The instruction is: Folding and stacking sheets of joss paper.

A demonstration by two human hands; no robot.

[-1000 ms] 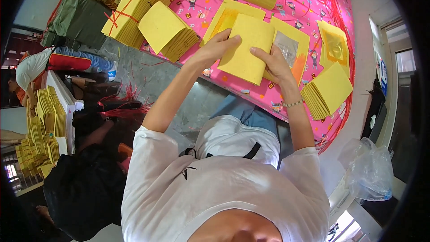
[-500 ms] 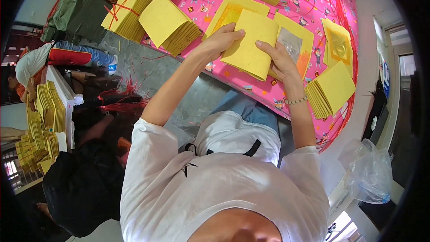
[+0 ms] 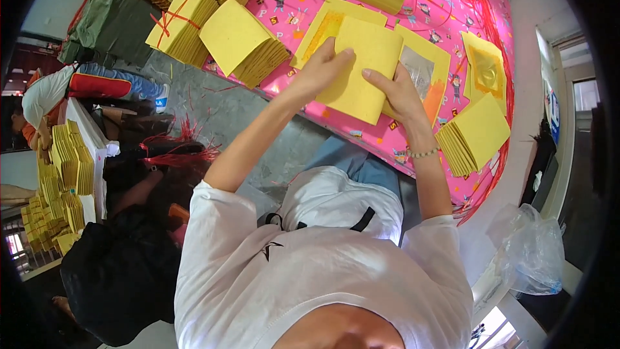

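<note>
Both hands grip a folded piece of yellow paper (image 3: 363,81) above the pink-covered table. My left hand (image 3: 323,72) is closed on its left edge, thumb on top. On the right edge, my right hand (image 3: 403,95) pinches it the same way; the fingers beneath are hidden. Partly under the held paper lies a yellow sheet with an orange-gold patch (image 3: 321,31). Just right of my right hand is another yellow sheet with a silver square (image 3: 418,68) and an orange smear. Farther right, a fanned stack of folded yellow paper (image 3: 475,132) rests on the table.
Yellow stacks tied with red string (image 3: 184,24) stand at the far left of the pink tablecloth (image 3: 281,10), beside a loose yellow stack (image 3: 242,42). Red strings (image 3: 500,45) hang along the right edge. Another person (image 3: 55,97) bends by a white table at left. A clear plastic bag (image 3: 533,252) lies right.
The held paper has shifted slightly down and to the left, its lower edge nearer me. Both hands keep their grip, and the view has moved a little.
</note>
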